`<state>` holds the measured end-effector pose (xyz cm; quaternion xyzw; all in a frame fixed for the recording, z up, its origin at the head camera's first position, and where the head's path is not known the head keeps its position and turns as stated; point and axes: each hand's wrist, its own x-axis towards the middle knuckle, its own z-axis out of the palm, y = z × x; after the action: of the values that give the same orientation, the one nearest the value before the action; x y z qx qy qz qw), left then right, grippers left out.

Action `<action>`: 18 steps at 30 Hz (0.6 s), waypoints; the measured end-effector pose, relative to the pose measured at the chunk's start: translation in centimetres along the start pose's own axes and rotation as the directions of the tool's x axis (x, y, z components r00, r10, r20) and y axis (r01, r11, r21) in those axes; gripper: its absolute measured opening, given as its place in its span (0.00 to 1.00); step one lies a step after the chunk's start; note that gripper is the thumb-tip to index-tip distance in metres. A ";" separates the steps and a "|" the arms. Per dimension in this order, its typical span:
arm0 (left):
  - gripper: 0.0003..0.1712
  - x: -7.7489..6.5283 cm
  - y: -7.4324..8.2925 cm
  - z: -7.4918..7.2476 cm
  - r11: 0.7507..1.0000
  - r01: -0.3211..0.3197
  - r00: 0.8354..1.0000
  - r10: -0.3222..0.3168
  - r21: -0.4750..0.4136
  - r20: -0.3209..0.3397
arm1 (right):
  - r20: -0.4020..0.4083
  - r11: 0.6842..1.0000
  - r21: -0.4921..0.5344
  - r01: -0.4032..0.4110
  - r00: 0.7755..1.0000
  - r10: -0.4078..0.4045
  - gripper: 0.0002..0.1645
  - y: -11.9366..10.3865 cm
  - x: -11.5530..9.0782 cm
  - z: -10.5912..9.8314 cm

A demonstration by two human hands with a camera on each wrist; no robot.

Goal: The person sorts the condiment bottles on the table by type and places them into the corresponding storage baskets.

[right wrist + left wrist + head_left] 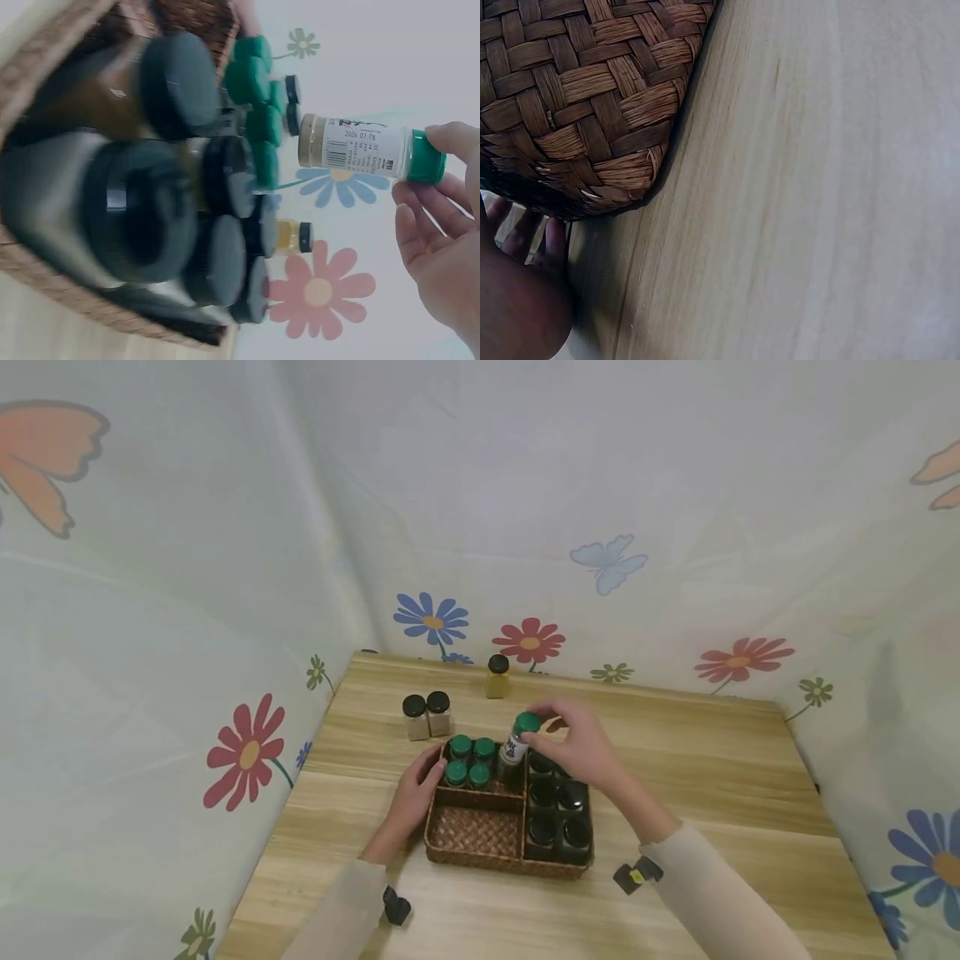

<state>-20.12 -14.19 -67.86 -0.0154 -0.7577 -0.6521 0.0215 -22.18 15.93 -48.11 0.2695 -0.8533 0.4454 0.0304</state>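
My right hand (pixel 573 743) pinches the green cap of a spice jar (pixel 352 146), which has a white printed label and pale powder inside. In the head view this jar hangs tilted over the back-left compartment of a brown woven basket (pixel 476 831). Several green-capped jars (pixel 461 746) stand in that compartment. My left hand (pixel 411 789) holds the basket's left side near the back corner; its fingers (pixel 521 236) are partly hidden behind the wall in the left wrist view. Several black-lidded jars (pixel 139 210) fill the right compartment. The front-left compartment shows its bare woven bottom.
Two black-lidded jars (pixel 427 717) of pale contents stand behind the basket's left corner. Farther back is a small bottle of yellow liquid (pixel 497 677) with a black cap. The wooden table (pixel 697 760) ends against a flower-printed cloth (pixel 480 510).
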 end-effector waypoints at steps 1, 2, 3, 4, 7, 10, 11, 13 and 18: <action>0.30 0.0 0.0 0.0 1.000 -0.001 1.000 0.001 0.000 0.000 | 0.007 1.000 -0.005 0.011 1.000 -0.011 0.20 0.0 -0.4 0.1; 0.30 0.1 0.0 0.0 1.000 -0.002 1.000 0.002 0.001 0.000 | 0.010 1.000 -0.011 0.016 1.000 -0.016 0.20 0.1 -0.8 0.2; 0.30 0.1 0.0 -0.1 1.000 -0.002 1.000 0.002 -0.002 0.000 | 0.013 1.000 -0.018 0.020 1.000 -0.020 0.20 0.2 -1.2 0.3; 0.29 0.2 0.0 -0.1 1.000 -0.002 1.000 0.002 -0.003 -0.001 | 0.015 1.000 -0.019 0.018 1.000 -0.018 0.20 0.3 -1.5 0.5; 0.29 0.1 0.1 -0.2 1.000 0.002 1.000 -0.002 -0.006 -0.003 | 0.022 1.000 -0.017 0.004 1.000 -0.004 0.20 0.9 -2.3 1.2; 0.29 0.0 0.1 -0.2 1.000 -0.005 1.000 0.005 -0.003 -0.008 | 0.041 1.000 -0.025 -0.014 0.999 0.015 0.22 1.3 -2.9 2.0; 0.29 0.0 0.1 -0.2 1.000 -0.008 1.000 0.008 -0.001 -0.008 | 0.047 0.999 -0.041 -0.012 0.999 0.014 0.23 1.5 -3.1 2.3; 0.29 -0.2 0.7 -0.2 1.000 -0.007 1.000 0.007 -0.010 -0.001 | 0.054 0.997 -0.077 -0.003 0.998 0.007 0.23 1.9 -3.5 2.9; 0.30 -0.4 0.9 -0.1 1.000 0.006 1.000 -0.006 -0.026 0.008 | 0.054 0.991 -0.131 0.039 0.998 -0.032 0.23 2.8 -4.3 4.3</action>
<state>-19.72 -14.14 -67.00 -0.0160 -0.7492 -0.6620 0.0164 -19.13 15.76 -54.02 0.2933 -0.8765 0.3803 0.0340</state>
